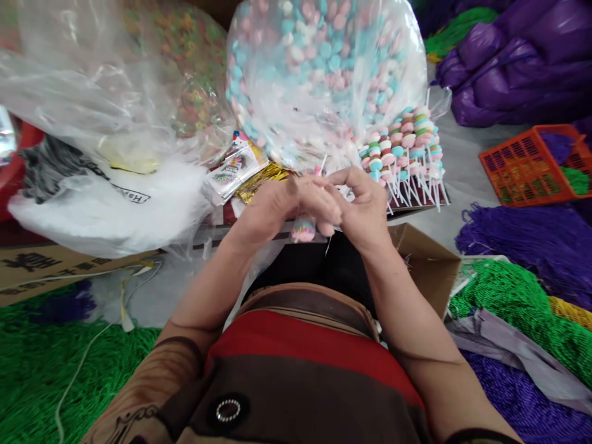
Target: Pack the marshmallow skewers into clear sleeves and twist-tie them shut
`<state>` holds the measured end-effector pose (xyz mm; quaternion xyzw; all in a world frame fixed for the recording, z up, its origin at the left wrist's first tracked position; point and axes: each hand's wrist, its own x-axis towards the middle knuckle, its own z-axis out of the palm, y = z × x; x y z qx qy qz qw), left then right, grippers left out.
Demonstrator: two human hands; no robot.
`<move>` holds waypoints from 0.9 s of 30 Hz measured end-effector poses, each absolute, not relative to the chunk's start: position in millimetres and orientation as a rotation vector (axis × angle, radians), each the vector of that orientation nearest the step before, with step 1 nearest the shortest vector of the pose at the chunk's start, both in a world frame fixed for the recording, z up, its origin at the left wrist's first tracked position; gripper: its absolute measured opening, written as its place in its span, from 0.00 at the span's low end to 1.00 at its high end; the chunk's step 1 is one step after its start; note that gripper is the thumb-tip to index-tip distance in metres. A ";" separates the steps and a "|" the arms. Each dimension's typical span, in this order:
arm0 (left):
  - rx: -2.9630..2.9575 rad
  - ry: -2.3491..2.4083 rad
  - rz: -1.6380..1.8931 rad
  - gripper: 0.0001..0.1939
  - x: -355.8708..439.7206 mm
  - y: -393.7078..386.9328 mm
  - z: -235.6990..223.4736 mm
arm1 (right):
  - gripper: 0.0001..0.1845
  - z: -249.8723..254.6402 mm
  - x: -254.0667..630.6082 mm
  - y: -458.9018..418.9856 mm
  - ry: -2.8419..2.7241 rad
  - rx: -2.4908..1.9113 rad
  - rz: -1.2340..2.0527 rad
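Left hand: fingers curled, hold hidden. One wrapped candy beneath its fingers, visible end toward the wearer; long axis mostly concealed. Right hand: fingers bent, contents indiscernible. Candy sticks: overlapped, uncountable. Orange baskets: one.

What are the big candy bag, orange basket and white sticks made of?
Candy bag: glossy clear plastic, by its shiny wrinkles. Orange basket: probably smooth plastic, by its moulded lattice. White sticks: straight, smooth, perhaps plastic or paper.
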<state>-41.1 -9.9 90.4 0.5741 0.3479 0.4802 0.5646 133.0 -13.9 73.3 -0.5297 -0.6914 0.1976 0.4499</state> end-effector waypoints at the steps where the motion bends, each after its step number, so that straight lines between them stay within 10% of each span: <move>1: 1.481 0.758 1.042 0.35 -41.9 -13.8 90.9 | 0.07 77.2 133.4 -12.9 -1.694 -1.317 0.502; 19: 1.132 0.926 0.898 0.37 -48.6 1.4 59.1 | 0.09 90.9 121.5 -18.8 -1.763 -1.225 0.612; 27: 1.423 0.765 0.798 0.03 -57.4 -6.4 79.1 | 0.14 61.5 133.3 -18.6 -1.326 -1.211 1.288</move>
